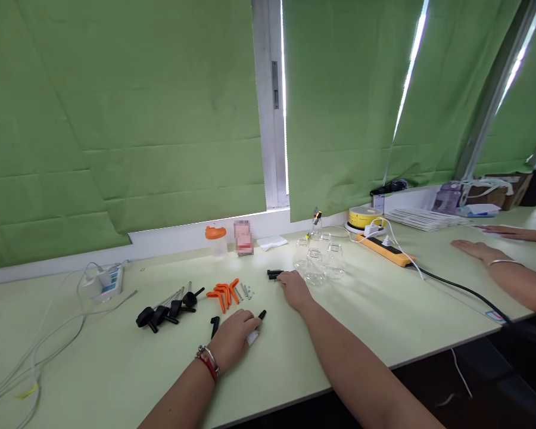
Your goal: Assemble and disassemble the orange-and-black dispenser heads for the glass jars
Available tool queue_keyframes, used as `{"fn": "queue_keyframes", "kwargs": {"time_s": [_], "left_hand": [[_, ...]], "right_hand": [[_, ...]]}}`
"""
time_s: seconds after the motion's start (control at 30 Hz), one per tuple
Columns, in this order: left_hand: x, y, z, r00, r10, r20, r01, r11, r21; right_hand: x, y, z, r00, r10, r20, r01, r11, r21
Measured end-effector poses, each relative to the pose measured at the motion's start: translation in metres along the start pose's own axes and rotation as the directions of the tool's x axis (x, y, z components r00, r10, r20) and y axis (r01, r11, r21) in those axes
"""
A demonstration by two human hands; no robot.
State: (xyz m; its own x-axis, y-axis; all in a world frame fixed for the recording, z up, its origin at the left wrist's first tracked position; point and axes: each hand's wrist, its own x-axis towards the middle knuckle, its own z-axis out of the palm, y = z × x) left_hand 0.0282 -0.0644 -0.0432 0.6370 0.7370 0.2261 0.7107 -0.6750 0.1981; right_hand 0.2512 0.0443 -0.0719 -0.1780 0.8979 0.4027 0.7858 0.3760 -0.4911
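My left hand (236, 335), with bracelets at the wrist, rests on the table with its fingers curled. A small black-tipped piece (262, 314) sticks out past its fingertips, and a white bit shows below the thumb; the rest is covered. Just left of that hand lies a black angled piece (215, 326). My right hand (296, 289) reaches further forward, its fingers closed at the end of small black plastic parts (274, 274) with a spring beside them. Between the hands and further left are orange Y-shaped pieces (223, 294), small metal screws (246, 292) and black knobbed parts with metal rods (167, 311).
Glass jars (314, 271) stand right of my right hand. Behind them are an orange power strip (386, 249) and a yellow disc spindle (365, 217). An orange-lidded cup (217, 241) is at the back. Cables (53, 357) cross the left side. Another person's hands (477, 250) rest at right.
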Motion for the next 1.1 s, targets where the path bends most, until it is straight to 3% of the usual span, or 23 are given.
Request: {"fn": "queue_keyframes", "kwargs": {"time_s": [0.17, 0.33, 0.5, 0.67, 0.87, 1.1], "left_hand": [[0.000, 0.003, 0.000, 0.999, 0.033, -0.010, -0.033, 0.998, -0.049], [-0.001, -0.001, 0.002, 0.998, -0.017, -0.057, 0.005, 0.980, -0.201], [-0.001, -0.001, 0.000, 0.992, -0.107, -0.063, 0.067, 0.888, -0.454], [0.000, -0.005, 0.004, 0.986, -0.160, -0.056, 0.099, 0.813, -0.574], [-0.001, -0.009, 0.014, 0.985, -0.170, -0.032, 0.111, 0.760, -0.640], [-0.001, -0.001, 0.001, 0.978, -0.175, -0.115, 0.074, 0.802, -0.593]], "right_hand": [[0.001, -0.002, 0.003, 0.999, -0.031, 0.025, 0.032, 0.998, -0.046], [0.000, -0.001, 0.002, 0.999, -0.036, 0.009, 0.036, 0.997, -0.065], [0.001, -0.001, 0.004, 0.999, -0.038, 0.017, 0.039, 0.997, -0.064], [0.001, 0.000, 0.005, 0.999, -0.036, 0.014, 0.037, 0.997, -0.074], [0.001, -0.002, 0.003, 0.999, -0.033, 0.027, 0.036, 0.995, -0.093], [0.000, -0.002, 0.004, 0.996, -0.054, 0.077, 0.062, 0.993, -0.096]]}}
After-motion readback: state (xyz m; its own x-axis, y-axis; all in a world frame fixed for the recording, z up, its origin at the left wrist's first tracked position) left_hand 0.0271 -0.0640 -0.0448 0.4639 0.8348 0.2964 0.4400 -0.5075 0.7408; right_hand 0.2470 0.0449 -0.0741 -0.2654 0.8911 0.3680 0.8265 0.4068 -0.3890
